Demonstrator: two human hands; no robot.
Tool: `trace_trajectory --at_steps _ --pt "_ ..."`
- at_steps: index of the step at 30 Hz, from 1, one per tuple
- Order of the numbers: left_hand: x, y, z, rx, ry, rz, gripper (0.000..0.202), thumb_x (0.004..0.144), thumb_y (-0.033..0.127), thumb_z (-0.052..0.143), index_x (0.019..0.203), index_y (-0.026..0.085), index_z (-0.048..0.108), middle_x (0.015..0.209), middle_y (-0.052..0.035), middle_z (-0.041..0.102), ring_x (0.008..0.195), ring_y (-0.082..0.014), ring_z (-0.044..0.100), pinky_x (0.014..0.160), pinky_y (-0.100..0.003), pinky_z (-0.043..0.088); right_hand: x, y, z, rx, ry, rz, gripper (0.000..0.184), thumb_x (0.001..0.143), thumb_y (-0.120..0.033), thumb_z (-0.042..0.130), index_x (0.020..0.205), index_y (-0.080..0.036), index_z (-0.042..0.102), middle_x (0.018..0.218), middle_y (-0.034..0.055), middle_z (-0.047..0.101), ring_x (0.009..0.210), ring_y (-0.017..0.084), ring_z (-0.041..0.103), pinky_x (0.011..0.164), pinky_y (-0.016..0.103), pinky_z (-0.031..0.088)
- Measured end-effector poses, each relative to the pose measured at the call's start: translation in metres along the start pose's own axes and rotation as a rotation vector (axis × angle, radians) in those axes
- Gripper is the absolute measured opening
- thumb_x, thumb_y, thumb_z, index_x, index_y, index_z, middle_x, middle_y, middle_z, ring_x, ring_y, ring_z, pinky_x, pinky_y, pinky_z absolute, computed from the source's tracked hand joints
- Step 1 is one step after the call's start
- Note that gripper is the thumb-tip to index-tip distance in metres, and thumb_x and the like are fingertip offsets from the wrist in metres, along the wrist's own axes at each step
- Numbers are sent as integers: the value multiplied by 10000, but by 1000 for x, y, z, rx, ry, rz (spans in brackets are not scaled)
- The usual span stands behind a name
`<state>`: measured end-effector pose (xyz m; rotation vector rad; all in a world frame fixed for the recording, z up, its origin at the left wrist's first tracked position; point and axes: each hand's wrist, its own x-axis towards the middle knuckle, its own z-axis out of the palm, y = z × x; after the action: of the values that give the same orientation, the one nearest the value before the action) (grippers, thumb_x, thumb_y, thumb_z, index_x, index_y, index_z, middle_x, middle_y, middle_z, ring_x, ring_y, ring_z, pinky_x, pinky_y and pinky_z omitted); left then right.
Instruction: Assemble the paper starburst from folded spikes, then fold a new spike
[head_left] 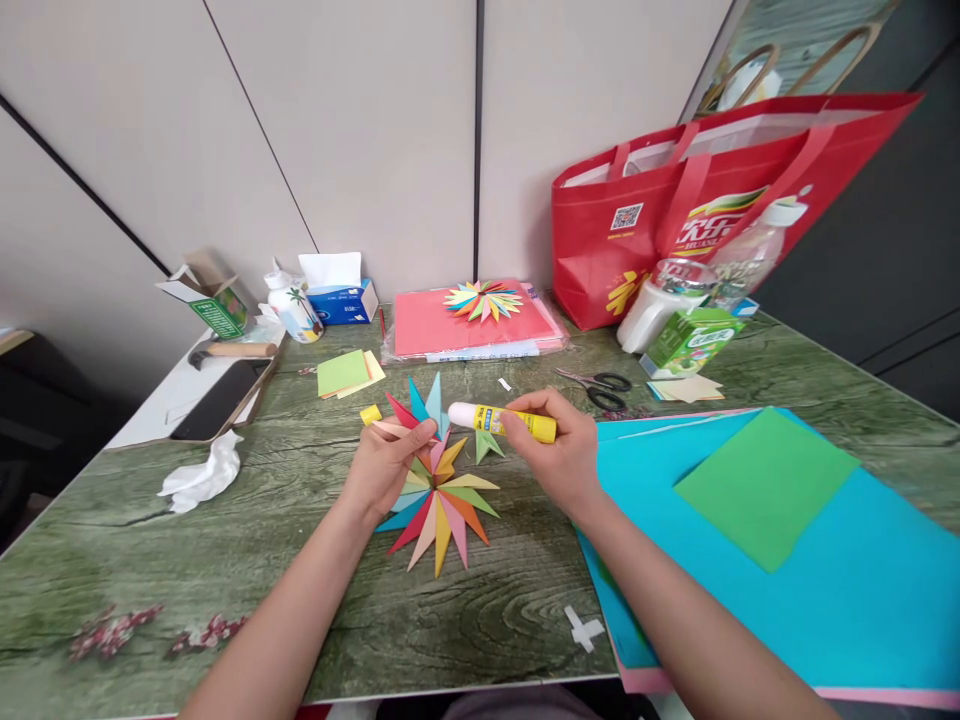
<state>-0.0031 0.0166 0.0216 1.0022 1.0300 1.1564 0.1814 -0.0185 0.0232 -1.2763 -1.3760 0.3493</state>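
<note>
A many-pointed star of folded coloured paper lies on the green wood-grain table in front of me. My left hand rests on its upper left part, fingers pinching one of the folded points. My right hand grips a yellow glue stick, held sideways with its white tip pointing left over the star's top. A loose green folded piece lies just under the glue stick. The yellow cap sits left of the star.
Blue sheets with a green square lie at the right. Scissors, a red tote bag, pink paper with a finished star, a tissue box, green and yellow paper squares and a crumpled tissue stand around.
</note>
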Motion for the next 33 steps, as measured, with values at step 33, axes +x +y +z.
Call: trace_trajectory --at_steps 33 --pt "1 0 -3 -64 -155 -82 187 516 236 783 474 113 649 455 -18 580 451 -86 500 470 -211 409 4 4 1 119 -155 114 182 735 -337 539 636 -185 548 553 -31 519 493 97 445 462 206 342"
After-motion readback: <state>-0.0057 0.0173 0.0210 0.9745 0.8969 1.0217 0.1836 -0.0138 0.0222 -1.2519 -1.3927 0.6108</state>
